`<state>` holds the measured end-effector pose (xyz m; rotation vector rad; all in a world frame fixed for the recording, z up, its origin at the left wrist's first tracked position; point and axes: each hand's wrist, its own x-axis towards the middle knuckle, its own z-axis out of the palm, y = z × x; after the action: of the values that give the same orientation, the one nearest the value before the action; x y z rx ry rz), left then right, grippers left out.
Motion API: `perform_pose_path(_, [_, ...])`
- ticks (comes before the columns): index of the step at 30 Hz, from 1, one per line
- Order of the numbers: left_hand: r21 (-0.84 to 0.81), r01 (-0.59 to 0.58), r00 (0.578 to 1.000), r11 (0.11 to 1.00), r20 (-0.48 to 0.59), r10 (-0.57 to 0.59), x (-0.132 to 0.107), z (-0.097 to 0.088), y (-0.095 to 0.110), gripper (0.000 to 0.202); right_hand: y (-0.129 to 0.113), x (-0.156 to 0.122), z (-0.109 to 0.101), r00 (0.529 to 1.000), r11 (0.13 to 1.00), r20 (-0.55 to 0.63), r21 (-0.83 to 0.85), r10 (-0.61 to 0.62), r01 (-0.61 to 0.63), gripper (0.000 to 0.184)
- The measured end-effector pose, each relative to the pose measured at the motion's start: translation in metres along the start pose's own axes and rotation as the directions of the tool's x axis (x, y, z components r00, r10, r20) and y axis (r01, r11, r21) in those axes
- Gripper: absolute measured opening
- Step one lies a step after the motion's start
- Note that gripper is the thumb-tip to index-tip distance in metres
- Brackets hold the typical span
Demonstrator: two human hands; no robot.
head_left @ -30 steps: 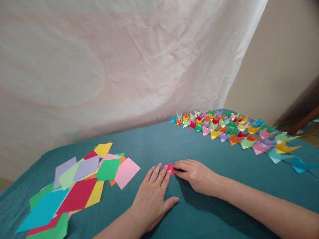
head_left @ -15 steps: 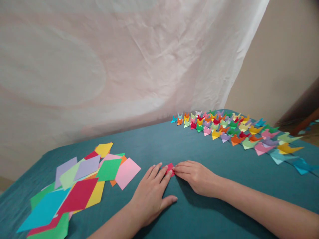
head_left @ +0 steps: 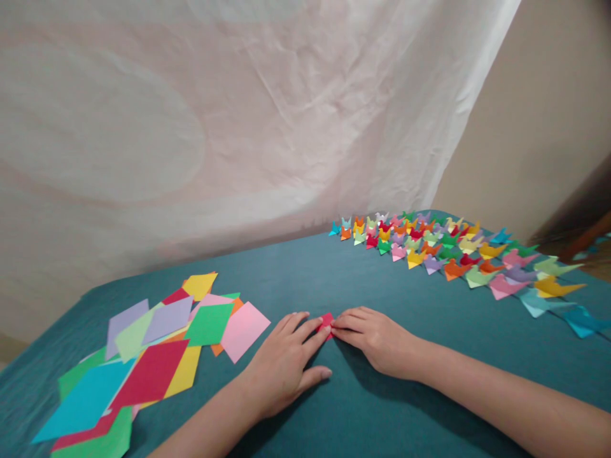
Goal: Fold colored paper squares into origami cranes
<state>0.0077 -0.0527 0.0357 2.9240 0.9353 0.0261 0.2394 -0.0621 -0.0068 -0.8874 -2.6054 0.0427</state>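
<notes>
A small folded piece of red paper (head_left: 327, 320) lies on the teal tablecloth (head_left: 363, 286) between my two hands. My left hand (head_left: 284, 366) rests flat on the cloth, fingers stretched out and apart, their tips on the paper's left edge. My right hand (head_left: 375, 337) lies palm down to the right, fingers held together and pressing on the paper's right side. Most of the red paper is hidden under my fingertips.
A loose pile of coloured paper squares (head_left: 153, 356) lies at the left front. Several rows of small folded paper figures (head_left: 453, 254) in many colours fill the back right of the table. A creased white sheet (head_left: 238, 127) hangs behind.
My left hand has slid slightly back and left, its thumb drawn in closer. The right hand and the red paper stay almost where they were.
</notes>
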Motion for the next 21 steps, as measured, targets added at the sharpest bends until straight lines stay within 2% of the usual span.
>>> perform_pose_path(6, [-0.021,-0.012,1.0,1.0,-0.019,0.011,-0.0036,-0.0042,-0.006,0.048,0.0001,0.0001,0.0007,1.0,1.0,-0.007,-0.009,-0.005,0.005,0.032])
perform_pose_path(21, [-0.007,0.006,1.0,1.0,-0.027,-0.006,-0.0045,-0.0055,0.0007,0.044,-0.0021,0.0023,-0.0003,0.999,1.0,0.029,0.005,0.015,-0.015,0.033])
